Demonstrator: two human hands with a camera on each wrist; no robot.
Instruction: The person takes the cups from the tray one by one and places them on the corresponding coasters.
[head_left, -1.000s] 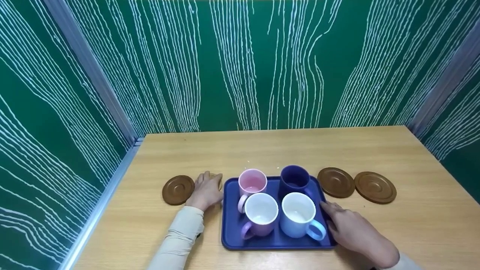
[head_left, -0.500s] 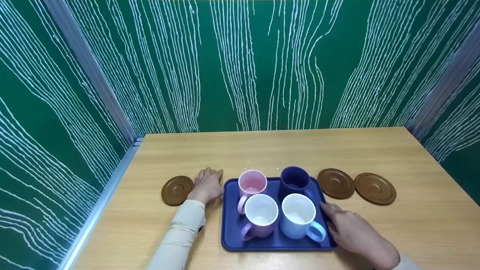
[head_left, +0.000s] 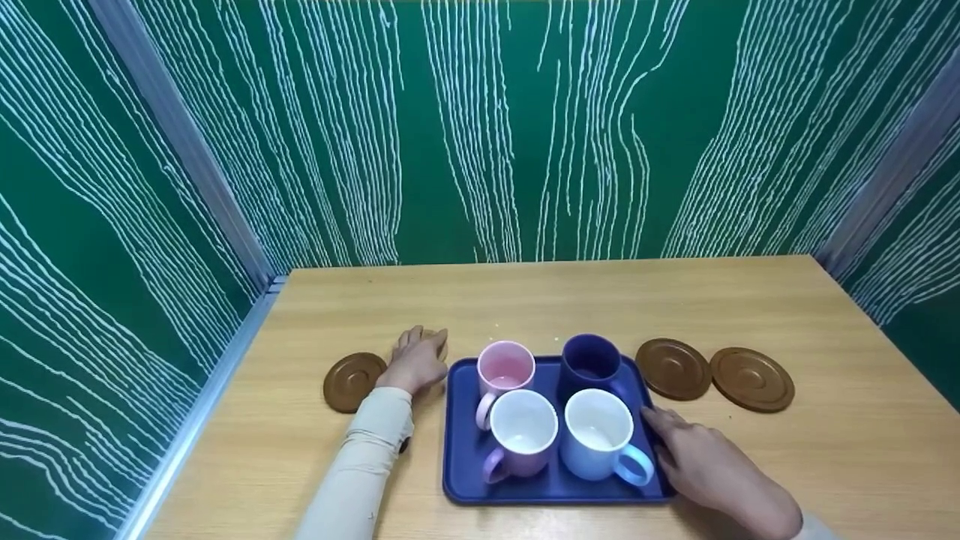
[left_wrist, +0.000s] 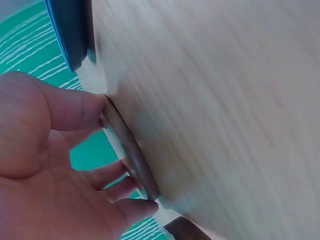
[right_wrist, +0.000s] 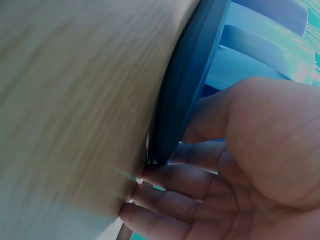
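In the head view, my left hand [head_left: 418,358] is left of the blue tray [head_left: 510,491], gripping a brown round coaster [left_wrist: 134,152] by its edge. The left wrist view has the thumb at one side of its rim and the fingers at the other, with the coaster low over the tabletop. My right hand [head_left: 694,454] holds the tray's right edge, thumb over the rim and fingertips along the outside. On the tray stand a pink mug [head_left: 506,367], a dark blue mug [head_left: 590,367], a purple mug [head_left: 523,435] and a light blue mug [head_left: 596,435], all upright.
Another brown coaster [head_left: 354,382] lies left of my left wrist. Two more, a nearer-in coaster [head_left: 673,368] and an outer coaster [head_left: 752,379], lie side by side right of the tray. Green walls with white lines [head_left: 465,150] enclose the wooden table [head_left: 525,289].
My left hand has slid a little farther away across the table with the coaster. My right hand, the tray and the mugs stay in place.
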